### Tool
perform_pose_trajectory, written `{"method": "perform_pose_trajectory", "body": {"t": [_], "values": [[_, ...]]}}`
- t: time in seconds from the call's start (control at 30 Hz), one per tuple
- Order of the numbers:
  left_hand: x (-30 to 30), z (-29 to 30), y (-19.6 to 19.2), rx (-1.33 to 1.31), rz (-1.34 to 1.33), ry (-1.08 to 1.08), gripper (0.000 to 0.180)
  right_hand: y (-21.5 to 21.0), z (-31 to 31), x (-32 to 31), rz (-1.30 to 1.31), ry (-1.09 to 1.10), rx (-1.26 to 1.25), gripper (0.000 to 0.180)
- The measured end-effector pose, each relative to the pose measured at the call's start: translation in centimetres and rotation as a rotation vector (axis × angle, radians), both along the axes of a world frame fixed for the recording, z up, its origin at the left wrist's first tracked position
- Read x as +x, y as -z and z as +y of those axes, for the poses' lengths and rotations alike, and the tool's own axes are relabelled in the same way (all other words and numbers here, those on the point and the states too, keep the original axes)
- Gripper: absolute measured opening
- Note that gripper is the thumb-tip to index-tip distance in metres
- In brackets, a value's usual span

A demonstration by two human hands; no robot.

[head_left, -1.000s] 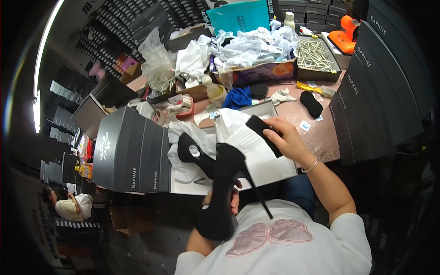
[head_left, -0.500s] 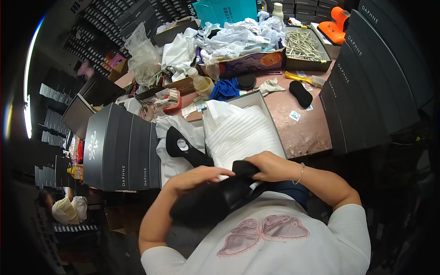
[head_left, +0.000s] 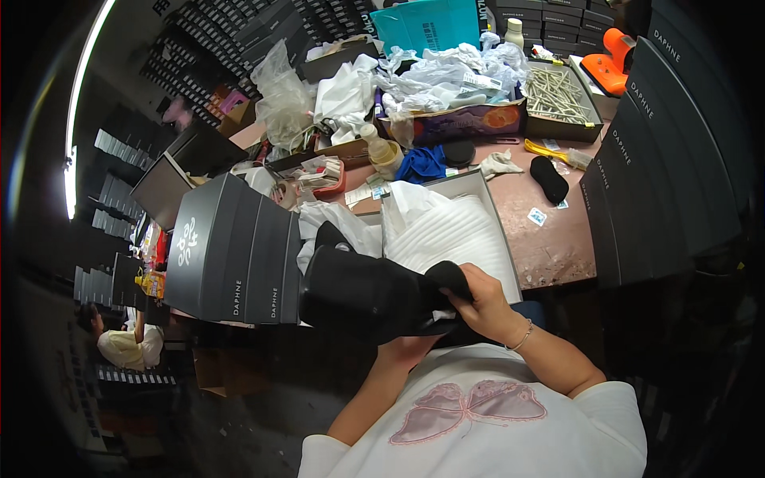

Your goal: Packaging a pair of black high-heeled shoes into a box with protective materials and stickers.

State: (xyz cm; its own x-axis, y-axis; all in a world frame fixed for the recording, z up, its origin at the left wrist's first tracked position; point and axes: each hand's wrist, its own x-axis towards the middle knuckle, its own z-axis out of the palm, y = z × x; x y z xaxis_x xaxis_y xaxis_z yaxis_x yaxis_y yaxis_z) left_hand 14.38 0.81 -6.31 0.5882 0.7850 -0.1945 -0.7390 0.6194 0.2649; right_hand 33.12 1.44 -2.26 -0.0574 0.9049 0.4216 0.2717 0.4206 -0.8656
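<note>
Black shoe (head_left: pixel 358 295) partly hides another shoe (head_left: pixel 329 236) and white paper (head_left: pixel 438 227).

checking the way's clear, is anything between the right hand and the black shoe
Yes, the black pad gripped in the right hand sits between that hand and the black shoe; nothing else visible does.

On the bench (head_left: pixel 550 247), an open shoebox (head_left: pixel 501 229) holds packing sheets (head_left: pixel 450 231); from it, the high-heeled shoe (head_left: pixel 362 295) is at eight o'clock, a shoebox row (head_left: pixel 247 263) at nine, a pump bottle (head_left: pixel 382 154) at eleven, a box of sticks (head_left: pixel 566 130) at one, a shoebox stack (head_left: pixel 665 175) toward three.
</note>
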Motion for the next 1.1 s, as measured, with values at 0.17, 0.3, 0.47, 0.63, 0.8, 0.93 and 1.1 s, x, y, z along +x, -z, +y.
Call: {"method": "perform_pose_trajectory", "body": {"t": [0.17,0.3,0.47,0.63,0.8,0.93,1.1], "values": [[1.6,0.0,-0.8,-0.104,0.040,-0.038,0.050,1.1,0.3,-0.5,0.043,-0.019,-0.059,0.031],[1.7,-0.5,-1.9,0.028,0.210,-0.120,0.064,1.8,-0.2,-1.3,0.044,-0.061,-0.076,0.049],[2.2,-1.8,-2.3,0.430,0.595,-0.293,0.101,2.0,0.2,-0.9,-0.025,-0.200,-0.281,0.064],[2.6,-2.7,-3.3,0.852,0.904,-0.311,0.103,1.7,0.0,-1.2,0.227,-0.298,-0.292,0.061],[4.0,-3.4,-1.9,1.203,0.912,-0.483,0.131,-0.2,-0.2,0.1,0.225,-0.361,-0.170,0.058],[3.1,-2.6,-2.7,1.472,1.340,-0.512,0.117,1.3,0.0,0.3,0.080,-0.300,-0.039,0.056],[4.3,-2.0,-3.8,0.960,1.244,-0.620,0.061,2.9,-0.3,-1.2,0.039,-0.131,-0.245,0.051]]}}
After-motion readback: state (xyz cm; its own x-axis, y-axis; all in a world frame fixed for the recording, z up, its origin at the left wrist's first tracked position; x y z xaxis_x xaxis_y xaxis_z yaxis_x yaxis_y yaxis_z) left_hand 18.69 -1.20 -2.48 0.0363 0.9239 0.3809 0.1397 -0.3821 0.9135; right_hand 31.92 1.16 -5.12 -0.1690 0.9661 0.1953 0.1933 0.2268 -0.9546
